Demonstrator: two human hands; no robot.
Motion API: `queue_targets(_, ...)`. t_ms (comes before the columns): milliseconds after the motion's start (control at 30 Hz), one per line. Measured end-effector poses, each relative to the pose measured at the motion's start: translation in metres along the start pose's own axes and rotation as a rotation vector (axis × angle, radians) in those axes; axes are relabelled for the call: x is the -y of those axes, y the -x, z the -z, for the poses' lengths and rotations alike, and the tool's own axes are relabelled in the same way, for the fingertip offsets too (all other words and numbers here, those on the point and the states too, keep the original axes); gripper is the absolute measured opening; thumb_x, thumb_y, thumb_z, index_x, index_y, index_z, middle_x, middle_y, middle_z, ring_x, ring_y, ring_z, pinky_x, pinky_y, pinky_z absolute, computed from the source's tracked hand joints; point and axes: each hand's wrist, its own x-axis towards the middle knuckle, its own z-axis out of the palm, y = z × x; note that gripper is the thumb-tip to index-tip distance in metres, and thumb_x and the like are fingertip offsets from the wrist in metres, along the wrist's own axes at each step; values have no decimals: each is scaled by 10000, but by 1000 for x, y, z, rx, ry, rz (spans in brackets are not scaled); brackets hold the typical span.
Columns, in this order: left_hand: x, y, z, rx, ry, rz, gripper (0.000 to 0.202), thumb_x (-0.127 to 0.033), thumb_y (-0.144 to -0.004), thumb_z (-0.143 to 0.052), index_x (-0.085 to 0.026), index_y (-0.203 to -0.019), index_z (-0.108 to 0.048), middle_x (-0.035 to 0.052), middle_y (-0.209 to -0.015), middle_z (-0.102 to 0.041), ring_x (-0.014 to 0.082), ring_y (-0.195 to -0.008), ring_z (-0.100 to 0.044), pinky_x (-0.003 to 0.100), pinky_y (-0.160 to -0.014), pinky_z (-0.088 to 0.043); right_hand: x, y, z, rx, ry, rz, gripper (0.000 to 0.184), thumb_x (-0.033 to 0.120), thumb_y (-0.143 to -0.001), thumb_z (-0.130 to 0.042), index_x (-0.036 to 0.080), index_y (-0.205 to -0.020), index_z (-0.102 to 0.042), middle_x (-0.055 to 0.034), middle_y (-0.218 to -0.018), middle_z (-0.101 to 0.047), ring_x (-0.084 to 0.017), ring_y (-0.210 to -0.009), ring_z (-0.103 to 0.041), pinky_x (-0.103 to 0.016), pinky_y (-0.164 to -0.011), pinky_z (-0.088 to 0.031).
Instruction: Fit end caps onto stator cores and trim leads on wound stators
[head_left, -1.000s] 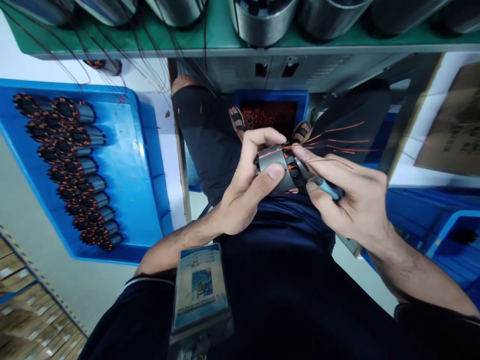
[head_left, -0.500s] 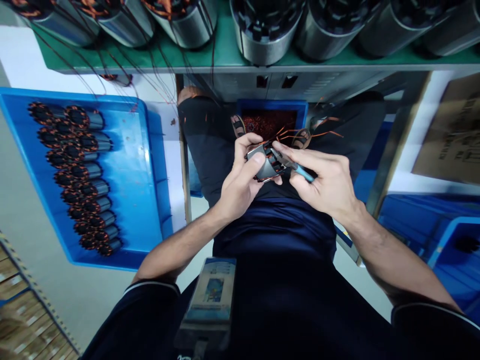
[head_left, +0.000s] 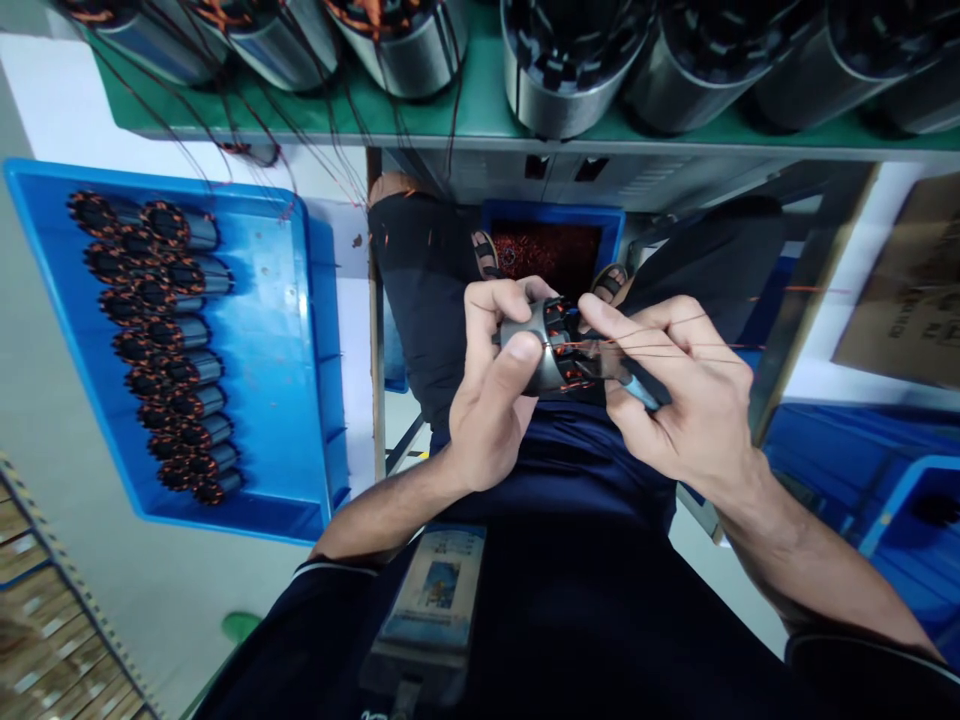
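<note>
Green bench [head_left: 450, 120] above | blue tray [head_left: 285, 330] left | stator [head_left: 551, 345] in hands

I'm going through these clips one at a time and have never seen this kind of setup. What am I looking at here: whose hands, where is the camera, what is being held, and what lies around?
There is one view, from a camera worn on the person's head, looking down over their lap, so the hands are the wearer's own. The left hand grips a small wound motor stator, a grey metal cylinder with copper coils at its end. The right hand holds a small tool with a teal handle at the coil end; thin copper wires trail off to the right. To the left a blue tray holds rows of similar wound stators. Along the top a green shelf carries larger stators. Between the person's sandalled feet a blue bin holds copper wire scraps. A badge hangs at the chest.
</note>
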Motion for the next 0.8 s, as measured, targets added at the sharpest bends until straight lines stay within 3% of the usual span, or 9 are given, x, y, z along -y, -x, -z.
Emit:
queue_targets(133,2,2,-2,59,217,-18,335,-552,-1139,-799,-330,-1243,-571,38,-1382,-616,226,-1309,-731,419,-1200,-704,3,-1,0,-30,13,31,800,107,-997,-684,338,-1762,-715,-79,-1158,-726,-272,-1053,-770,-485,-1017,-721)
queue_targets(267,6,2,-1,76,257,-54,287,-519,-1153,-802,-328,-1225,-601,37,-1386,-624,217,-1276,-722,367,-1117,-703,1,1,1,-41,16,35,724,108,-991,-679,274,-1688,-778,-73,-1129,-733,-250,-1000,-761,-456,-977,-716)
queue_targets(400,7,3,-1,36,218,-78,293,-524,-1156,-791,-325,-1237,-593,59,-1395,-615,235,-1272,-719,342,-1001,-703,3,2,2,-20,60,-27,741,159,-993,-694,322,-1713,-760,-76,-1138,-754,-286,-1066,-790,-502,-1016,-711)
queue_targets(500,9,4,-1,52,189,-114,267,-513,-1164,-770,-326,-1242,-595,59,-1386,-608,238,-1253,-707,373,-1030,-692,6,1,4,-14,68,-62,740,174,-996,-713,340,-1716,-762,-92,-1188,-769,-305,-1116,-811,-512,-1038,-715)
queue_targets(633,16,5,0,62,98,-167,237,-515,-1173,-739,-335,-1242,-602,59,-1380,-612,252,-1268,-685,454,-1169,-647,10,-2,7,9,29,-41,741,116,-999,-700,318,-1708,-778,-64,-1123,-790,-240,-983,-799,-412,-985,-723)
queue_targets(800,20,6,-1,43,74,-167,288,-564,-1149,-757,-350,-1220,-576,55,-1358,-608,247,-1193,-673,440,-1074,-665,11,-2,8,43,-31,-24,747,54,-1005,-649,290,-1700,-791,-6,-1018,-838,-161,-813,-732,-279,-910,-709)
